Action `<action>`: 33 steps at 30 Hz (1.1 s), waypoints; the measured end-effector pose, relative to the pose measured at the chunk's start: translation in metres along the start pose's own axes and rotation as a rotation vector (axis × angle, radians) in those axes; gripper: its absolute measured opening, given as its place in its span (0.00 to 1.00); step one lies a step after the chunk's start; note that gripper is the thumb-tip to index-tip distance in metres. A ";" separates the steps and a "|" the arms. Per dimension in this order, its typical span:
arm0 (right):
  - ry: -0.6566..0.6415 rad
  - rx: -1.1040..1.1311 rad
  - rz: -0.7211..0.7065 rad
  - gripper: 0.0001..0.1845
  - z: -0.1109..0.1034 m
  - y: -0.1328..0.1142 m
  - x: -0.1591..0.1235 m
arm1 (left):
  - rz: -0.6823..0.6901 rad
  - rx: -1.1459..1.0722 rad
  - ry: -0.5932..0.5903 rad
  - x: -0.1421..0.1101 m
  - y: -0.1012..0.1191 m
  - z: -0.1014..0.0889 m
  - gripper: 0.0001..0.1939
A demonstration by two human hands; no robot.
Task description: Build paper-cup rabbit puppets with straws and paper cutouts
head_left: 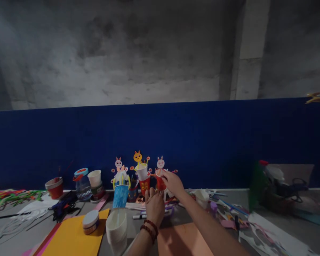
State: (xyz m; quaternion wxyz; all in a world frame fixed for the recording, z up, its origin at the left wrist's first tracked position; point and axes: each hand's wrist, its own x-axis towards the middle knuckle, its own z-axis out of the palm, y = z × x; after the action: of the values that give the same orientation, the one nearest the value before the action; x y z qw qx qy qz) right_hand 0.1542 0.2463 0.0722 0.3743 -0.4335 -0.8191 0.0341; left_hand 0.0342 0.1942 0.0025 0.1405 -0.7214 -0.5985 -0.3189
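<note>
My right hand [172,183] is closed at the rim of a red paper cup [160,182], with fingers and thumb at its top. A white rabbit face [160,163] on this cup stands above the fingers. Low in front of the cups is my left hand [155,208], wearing dark red bead bracelets, its fingers bent; whatever they hold is hidden. Beside it stands another red cup [145,185] with a white cup [142,172] and a yellow animal face [137,156] above. Further left, a pale rabbit figure [118,163] rises behind a tilted blue-painted cup [121,196].
Stacked white cups [116,227] stand in front, near a lidded jar [90,221] on yellow sheets [74,238]. Orange paper [181,240] lies under my right forearm. Markers [140,216], paper scraps [234,224] and pipe cleaners [18,197] cover other parts. A blue partition [202,142] closes the back.
</note>
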 end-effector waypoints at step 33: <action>-0.070 0.550 0.241 0.12 -0.085 -0.087 -0.241 | -0.469 -1.607 -0.254 -0.178 0.057 -0.104 0.20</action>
State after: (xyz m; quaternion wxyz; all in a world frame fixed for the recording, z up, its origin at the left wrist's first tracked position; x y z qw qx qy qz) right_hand 0.2321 -0.0078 0.0255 0.4425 -0.4084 -0.7342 0.3136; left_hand 0.0439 -0.0185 -0.0205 -0.5531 -0.4896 -0.3352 -0.5848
